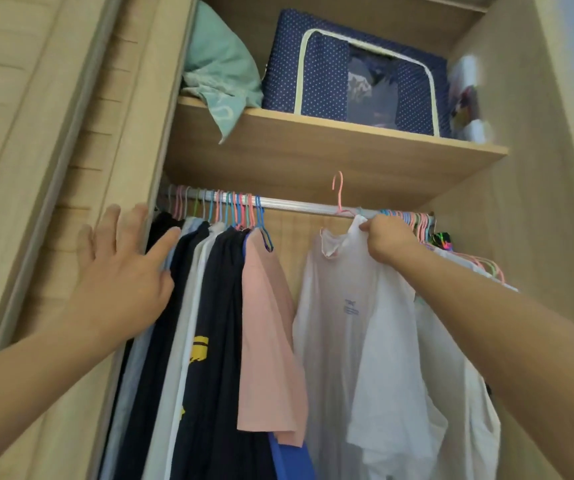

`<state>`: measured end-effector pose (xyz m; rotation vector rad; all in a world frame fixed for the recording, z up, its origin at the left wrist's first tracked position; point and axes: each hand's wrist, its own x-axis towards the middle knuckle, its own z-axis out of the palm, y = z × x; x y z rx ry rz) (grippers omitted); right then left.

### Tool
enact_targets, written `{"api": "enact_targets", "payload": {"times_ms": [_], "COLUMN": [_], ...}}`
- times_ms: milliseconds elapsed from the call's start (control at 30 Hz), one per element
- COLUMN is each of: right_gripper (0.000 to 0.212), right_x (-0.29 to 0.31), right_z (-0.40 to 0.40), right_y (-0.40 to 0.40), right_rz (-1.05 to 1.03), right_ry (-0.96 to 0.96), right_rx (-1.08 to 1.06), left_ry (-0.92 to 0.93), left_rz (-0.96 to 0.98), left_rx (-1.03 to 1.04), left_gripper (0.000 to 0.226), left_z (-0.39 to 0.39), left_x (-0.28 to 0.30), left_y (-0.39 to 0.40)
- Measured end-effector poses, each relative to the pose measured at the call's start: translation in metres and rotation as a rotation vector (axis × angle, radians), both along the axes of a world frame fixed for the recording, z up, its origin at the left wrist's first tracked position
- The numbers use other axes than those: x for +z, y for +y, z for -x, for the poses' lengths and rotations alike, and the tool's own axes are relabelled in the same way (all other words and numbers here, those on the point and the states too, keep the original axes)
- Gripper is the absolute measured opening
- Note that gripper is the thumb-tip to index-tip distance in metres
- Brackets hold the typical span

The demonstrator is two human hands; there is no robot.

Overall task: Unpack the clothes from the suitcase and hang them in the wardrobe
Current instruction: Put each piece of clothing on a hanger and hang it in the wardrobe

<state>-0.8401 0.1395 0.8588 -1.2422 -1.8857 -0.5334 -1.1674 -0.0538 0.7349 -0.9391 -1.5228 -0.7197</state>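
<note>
A white T-shirt (344,327) hangs on a pink hanger (339,195) whose hook stands just above the silver rail (299,204). My right hand (387,242) grips the shirt's shoulder and the hanger right below the rail. My left hand (122,268) is spread flat, fingers straight, against the dark and pale clothes (192,306) bunched at the rail's left end. A pink T-shirt (268,341) hangs at the right edge of that bunch. The suitcase is out of view.
Above the rail, a wooden shelf (313,147) carries a navy dotted storage box (354,74), a teal pillow (216,67) and a white item at the right. More coloured hangers and clothes (451,251) crowd the rail's right end. The wardrobe door (53,133) stands at left.
</note>
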Motion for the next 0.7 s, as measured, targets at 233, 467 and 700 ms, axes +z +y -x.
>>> {"api": "enact_targets", "payload": {"times_ms": [233, 467, 700], "right_gripper": [0.037, 0.031, 0.033], "right_x": [-0.001, -0.012, 0.001], "right_z": [0.019, -0.009, -0.039], "right_y": [0.077, 0.099, 0.063], "right_rz": [0.098, 0.031, -0.203], "right_ry": [-0.122, -0.076, -0.023], "right_rx": [-0.118, -0.242, 0.134], "left_ry": [-0.132, -0.184, -0.016], "left_rz": [-0.036, -0.094, -0.184], "left_rx": [0.156, 0.22, -0.183], "left_gripper": [0.069, 0.072, 0.064], "left_z": [-0.006, -0.019, -0.086], "left_x": [0.014, 0.014, 0.025], "left_y": [0.045, 0.058, 0.073]}}
